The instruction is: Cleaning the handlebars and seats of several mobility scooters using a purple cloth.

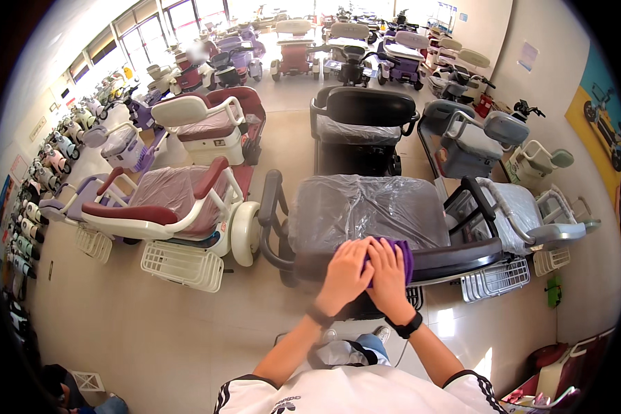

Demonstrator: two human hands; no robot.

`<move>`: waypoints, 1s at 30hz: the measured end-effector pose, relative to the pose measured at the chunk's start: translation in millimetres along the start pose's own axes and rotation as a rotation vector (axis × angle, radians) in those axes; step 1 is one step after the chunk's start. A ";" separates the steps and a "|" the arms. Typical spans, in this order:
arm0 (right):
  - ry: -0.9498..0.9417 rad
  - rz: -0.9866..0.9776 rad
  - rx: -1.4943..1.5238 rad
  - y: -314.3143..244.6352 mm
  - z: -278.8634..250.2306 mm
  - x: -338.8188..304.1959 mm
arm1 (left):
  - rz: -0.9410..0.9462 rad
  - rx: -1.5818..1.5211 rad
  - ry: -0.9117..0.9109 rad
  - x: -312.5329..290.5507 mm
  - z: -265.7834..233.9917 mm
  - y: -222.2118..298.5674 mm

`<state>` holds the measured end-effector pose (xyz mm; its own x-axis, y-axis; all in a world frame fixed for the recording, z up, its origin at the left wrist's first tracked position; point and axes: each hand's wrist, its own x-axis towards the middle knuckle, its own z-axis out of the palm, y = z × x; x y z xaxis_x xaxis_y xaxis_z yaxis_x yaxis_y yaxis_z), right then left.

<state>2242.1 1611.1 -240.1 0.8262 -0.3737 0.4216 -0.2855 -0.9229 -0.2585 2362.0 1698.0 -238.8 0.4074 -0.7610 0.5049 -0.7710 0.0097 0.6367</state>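
A white shirt (393, 390) is nearest, then a purple cloth (408, 262) on the dark backrest (462, 259), the right hand (388, 268) clamped on it, the left hand (347, 272) touching alongside, its grip unclear, with a plastic-covered seat (400, 210) beyond and a white basket (181, 265) to the left.

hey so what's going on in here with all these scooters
A person in a white shirt has both hands together at the backrest of a dark scooter. The right hand lies over a purple cloth, with the left hand close against it. Wrinkled clear plastic covers the seat in front. More scooters stand around, including a red-and-white one to the left.
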 end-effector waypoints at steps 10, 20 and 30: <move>0.021 -0.204 -0.249 -80.9 81.8 42.8 | -0.365 -0.506 0.085 -54.5 -62.5 -72.7; 0.028 -0.479 -0.019 -54.1 48.4 30.0 | -0.307 -0.154 0.523 -77.6 -6.2 -47.3; -0.066 -0.428 0.231 41.7 -21.5 -10.7 | -0.253 0.268 0.551 -44.8 67.5 37.2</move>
<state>2210.9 1574.6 -236.7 0.8768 0.0481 0.4785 0.1956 -0.9446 -0.2634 2282.1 1688.6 -277.1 0.7277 -0.2743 0.6286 -0.6848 -0.3419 0.6436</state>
